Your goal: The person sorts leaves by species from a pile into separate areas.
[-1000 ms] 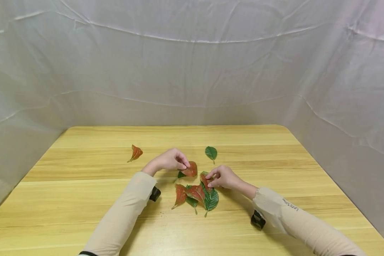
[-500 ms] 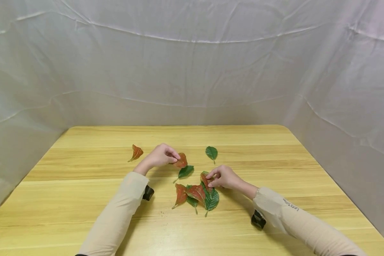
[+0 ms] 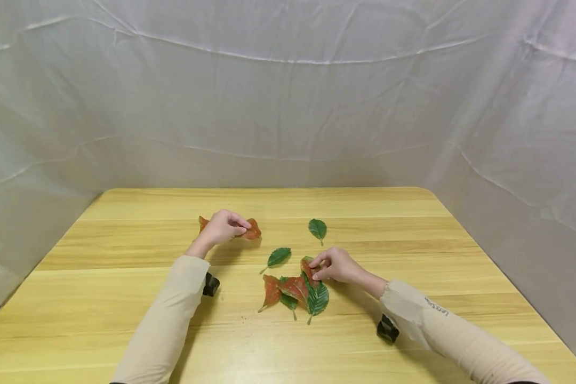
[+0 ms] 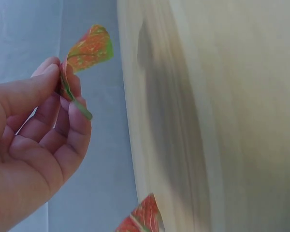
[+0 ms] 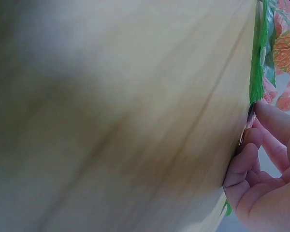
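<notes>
Pinches red leaf (image 3: 253, 229) above desk (image 3: 389, 224) with left hand (image 3: 222, 226), near and right of lone leaf (image 3: 203, 222), and pinches second leaf (image 3: 306, 270) at leaf pile (image 3: 295, 289) with right hand (image 3: 337, 265).

Red leaves (image 3: 271, 290): 5; 3 in the pile (image 3: 295, 289), 1 toward its 11 o'clock, 1 toward 10. Green leaves (image 3: 318, 228): 4 distinguishable, overlap obscuring some; 2 in pile, 1 toward 11, 1 toward 1. Hands (image 3: 222, 226): 2. Table (image 3: 413, 240): 1.
</notes>
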`<action>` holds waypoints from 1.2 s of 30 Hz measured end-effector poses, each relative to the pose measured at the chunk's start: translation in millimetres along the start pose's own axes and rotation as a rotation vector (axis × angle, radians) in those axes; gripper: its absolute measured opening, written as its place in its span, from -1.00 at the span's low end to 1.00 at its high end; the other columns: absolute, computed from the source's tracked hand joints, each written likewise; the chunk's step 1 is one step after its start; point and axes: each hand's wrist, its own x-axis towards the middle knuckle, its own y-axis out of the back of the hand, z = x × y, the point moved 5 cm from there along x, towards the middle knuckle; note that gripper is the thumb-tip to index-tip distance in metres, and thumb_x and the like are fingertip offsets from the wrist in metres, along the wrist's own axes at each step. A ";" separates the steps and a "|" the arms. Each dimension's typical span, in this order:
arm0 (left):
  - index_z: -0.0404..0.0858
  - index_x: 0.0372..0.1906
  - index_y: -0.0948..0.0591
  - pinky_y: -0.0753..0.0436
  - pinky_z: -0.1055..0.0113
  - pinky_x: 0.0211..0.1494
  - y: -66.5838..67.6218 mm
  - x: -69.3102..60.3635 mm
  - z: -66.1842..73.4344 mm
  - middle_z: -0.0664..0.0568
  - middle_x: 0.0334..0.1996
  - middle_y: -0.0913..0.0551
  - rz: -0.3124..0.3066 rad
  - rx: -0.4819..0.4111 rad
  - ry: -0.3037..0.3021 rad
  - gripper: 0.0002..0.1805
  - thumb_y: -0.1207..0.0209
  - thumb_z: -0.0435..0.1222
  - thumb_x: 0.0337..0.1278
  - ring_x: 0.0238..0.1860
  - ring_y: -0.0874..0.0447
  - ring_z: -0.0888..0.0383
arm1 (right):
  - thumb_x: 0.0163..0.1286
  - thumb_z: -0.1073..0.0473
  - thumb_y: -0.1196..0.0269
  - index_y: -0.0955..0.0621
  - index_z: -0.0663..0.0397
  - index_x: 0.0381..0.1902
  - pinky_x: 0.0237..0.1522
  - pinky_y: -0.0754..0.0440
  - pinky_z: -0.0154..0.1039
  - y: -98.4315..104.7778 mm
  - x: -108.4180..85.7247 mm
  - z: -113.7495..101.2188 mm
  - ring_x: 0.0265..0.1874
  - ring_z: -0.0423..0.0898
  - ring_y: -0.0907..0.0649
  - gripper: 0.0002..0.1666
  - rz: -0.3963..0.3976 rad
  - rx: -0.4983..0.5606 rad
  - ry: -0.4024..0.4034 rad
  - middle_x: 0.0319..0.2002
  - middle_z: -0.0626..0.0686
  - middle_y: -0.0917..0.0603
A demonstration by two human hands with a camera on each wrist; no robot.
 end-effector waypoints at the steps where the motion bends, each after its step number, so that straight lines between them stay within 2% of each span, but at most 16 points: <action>1: -0.36 -0.26 -0.66 -0.53 0.28 -0.32 2.3 -0.2 -1.5 -0.13 -0.25 -0.63 0.013 -0.004 0.011 -0.86 -0.13 -0.44 0.08 -0.36 -0.54 0.11 | -0.04 0.36 -0.37 -0.66 0.29 -0.29 -0.74 -0.26 -0.43 0.0 0.0 0.0 -0.85 -0.29 -0.28 -0.72 0.000 0.000 0.001 -0.84 -0.07 -0.39; 5: -0.37 -0.25 -0.66 -0.51 0.33 -0.37 11.5 -1.3 -6.6 -0.14 -0.25 -0.63 0.067 0.012 0.024 -0.85 -0.13 -0.44 0.08 -0.39 -0.52 0.12 | -0.05 0.36 -0.37 -0.66 0.29 -0.29 -0.75 -0.26 -0.44 0.0 -0.1 0.3 -0.85 -0.29 -0.27 -0.72 0.001 0.002 0.005 -0.85 -0.07 -0.38; 11: -0.40 -0.27 -0.65 -0.50 0.28 -0.26 21.5 -3.3 -15.8 -0.18 -0.25 -0.62 0.120 0.037 0.038 -0.85 -0.12 -0.48 0.07 -0.25 -0.52 0.02 | -0.04 0.35 -0.37 -0.66 0.29 -0.28 -0.74 -0.25 -0.44 0.3 -0.9 0.8 -0.85 -0.29 -0.26 -0.72 0.001 0.001 0.000 -0.85 -0.07 -0.36; 17: -0.46 -0.27 -0.63 -0.50 0.16 -0.14 26.1 -5.2 -21.9 -0.26 -0.21 -0.60 0.123 0.061 0.046 -0.83 -0.07 -0.53 0.05 -0.16 -0.52 -0.10 | -0.05 0.35 -0.37 -0.66 0.29 -0.29 -0.74 -0.21 -0.45 0.7 -1.2 1.3 -0.83 -0.30 -0.23 -0.72 0.006 -0.009 0.003 -0.86 -0.11 -0.31; 26: -0.48 -0.22 -0.61 -0.49 0.15 -0.12 31.1 -6.8 -24.9 -0.28 -0.20 -0.60 0.115 0.098 0.086 -0.78 -0.02 -0.56 0.03 -0.12 -0.51 -0.13 | -0.05 0.35 -0.38 -0.66 0.28 -0.30 -0.72 -0.22 -0.45 1.1 -0.7 1.7 -0.82 -0.29 -0.23 -0.73 0.009 -0.025 0.025 -0.85 -0.11 -0.32; 31: -0.50 -0.19 -0.60 -0.48 0.10 -0.06 31.0 -7.0 -26.2 -0.31 -0.17 -0.58 0.109 0.106 0.086 -0.77 -0.02 -0.57 0.03 -0.09 -0.50 -0.16 | -0.05 0.35 -0.38 -0.66 0.28 -0.30 -0.73 -0.25 -0.44 0.7 -0.7 2.3 -0.83 -0.29 -0.25 -0.73 0.007 -0.018 0.021 -0.85 -0.08 -0.35; 36: -0.51 -0.18 -0.59 -0.51 0.19 -0.17 30.2 -7.0 -28.3 -0.31 -0.19 -0.58 0.104 0.099 0.099 -0.77 -0.03 -0.57 0.03 -0.15 -0.50 -0.11 | -0.05 0.35 -0.37 -0.66 0.29 -0.30 -0.73 -0.25 -0.43 0.5 -0.9 2.5 -0.83 -0.29 -0.25 -0.74 0.005 -0.007 0.020 -0.85 -0.06 -0.36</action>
